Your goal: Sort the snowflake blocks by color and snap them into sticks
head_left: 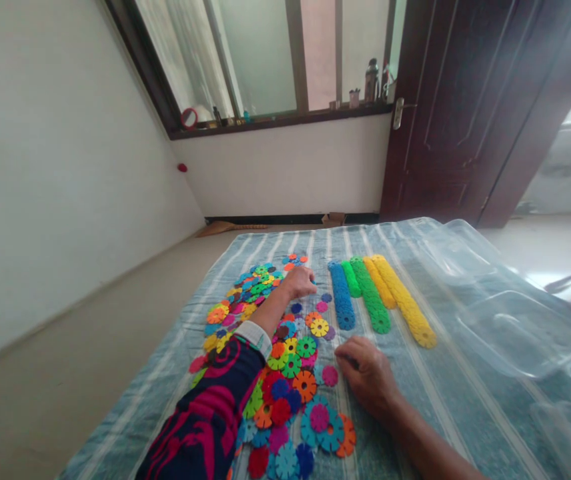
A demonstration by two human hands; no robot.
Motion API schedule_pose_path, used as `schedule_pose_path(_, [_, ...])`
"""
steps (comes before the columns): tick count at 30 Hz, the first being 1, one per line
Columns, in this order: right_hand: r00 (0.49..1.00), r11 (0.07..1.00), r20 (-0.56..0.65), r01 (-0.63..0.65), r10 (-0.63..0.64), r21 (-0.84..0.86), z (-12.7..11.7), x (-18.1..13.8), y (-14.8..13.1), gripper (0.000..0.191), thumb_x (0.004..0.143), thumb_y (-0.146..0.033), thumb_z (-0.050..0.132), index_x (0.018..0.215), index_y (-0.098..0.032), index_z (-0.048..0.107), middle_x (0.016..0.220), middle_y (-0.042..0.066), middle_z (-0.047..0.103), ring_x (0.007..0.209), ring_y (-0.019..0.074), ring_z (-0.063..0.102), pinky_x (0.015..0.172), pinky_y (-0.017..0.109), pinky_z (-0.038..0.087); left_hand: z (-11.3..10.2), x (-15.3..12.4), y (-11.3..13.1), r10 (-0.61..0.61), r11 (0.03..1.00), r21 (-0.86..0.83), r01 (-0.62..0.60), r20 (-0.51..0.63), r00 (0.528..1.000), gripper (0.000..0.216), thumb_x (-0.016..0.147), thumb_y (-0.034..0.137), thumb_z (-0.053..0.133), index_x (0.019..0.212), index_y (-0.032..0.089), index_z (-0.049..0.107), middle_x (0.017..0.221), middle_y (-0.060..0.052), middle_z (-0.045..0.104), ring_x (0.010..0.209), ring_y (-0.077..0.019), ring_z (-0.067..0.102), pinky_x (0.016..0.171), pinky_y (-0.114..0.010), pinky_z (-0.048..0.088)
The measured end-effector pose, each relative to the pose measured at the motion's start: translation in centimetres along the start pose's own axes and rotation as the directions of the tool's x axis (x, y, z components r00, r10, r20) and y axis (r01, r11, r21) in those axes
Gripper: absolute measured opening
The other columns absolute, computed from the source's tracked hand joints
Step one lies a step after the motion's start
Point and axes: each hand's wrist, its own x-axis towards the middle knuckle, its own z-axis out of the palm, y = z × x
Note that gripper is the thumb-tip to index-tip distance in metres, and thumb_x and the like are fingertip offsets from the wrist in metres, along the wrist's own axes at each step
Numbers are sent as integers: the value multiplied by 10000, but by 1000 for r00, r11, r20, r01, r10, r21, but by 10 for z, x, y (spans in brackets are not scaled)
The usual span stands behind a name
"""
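Observation:
My left hand (299, 282) reaches over the far right side of a loose heap of colourful notched plastic discs (291, 365). Its fingers are pinched together; a speck of blue shows at their tips, too small to make out. On the striped cloth, right of the heap, rests my right hand (368, 375) with its fingers curled in; whether anything is inside is hidden. Beyond it lie overlapped rows of the same discs, sorted by colour: a blue row (341, 297), a short light green row (351, 279), a green row (371, 297), a shorter yellow row (380, 283) and a long yellow row (405, 303).
Clear plastic boxes (520, 333) and other transparent containers stand along the right side of the cloth-covered table (415, 413). A brown door (458, 100) and a window sill (285, 121) with a flask (371, 80) are behind it. A white wall (55, 167) is on the left.

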Motion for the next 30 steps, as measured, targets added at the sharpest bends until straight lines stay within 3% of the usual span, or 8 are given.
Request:
schedule_pose_path(3, [1000,1000,-2,-6,6,14,0,0,0,174,824,-134,523,719,-197,646,743,18,610,748,151,539,687,249,392,1,25,2,-20,1000,10,20,-64,998,335,620,174,586,915,130,740,865,-70,714,812,-190,621,710,-244,459])
schedule_pose_path(10, [1000,998,-17,-1,2,61,1,-1,1,166,833,-146,517,748,-209,644,740,17,608,754,155,554,675,255,402,18,63,10,-8,1000,0,8,-74,997,308,621,182,596,883,156,755,855,-66,722,840,-201,634,739,-250,468])
schedule_pose_path(19, [999,997,-30,-12,15,79,0,-1,-2,169,820,-135,517,750,-213,650,749,21,620,760,160,559,685,259,409,27,67,4,67,997,-21,-69,-62,996,301,617,137,576,854,172,757,873,-68,719,856,-199,619,758,-251,452])
schedule_pose_path(30, [1000,997,-22,-16,17,76,-1,-1,-1,176,825,-148,520,731,-215,653,743,19,613,746,157,555,677,257,415,28,64,4,68,996,-54,-72,-75,995,219,618,167,571,757,149,739,717,-34,678,745,-171,586,668,-233,421])
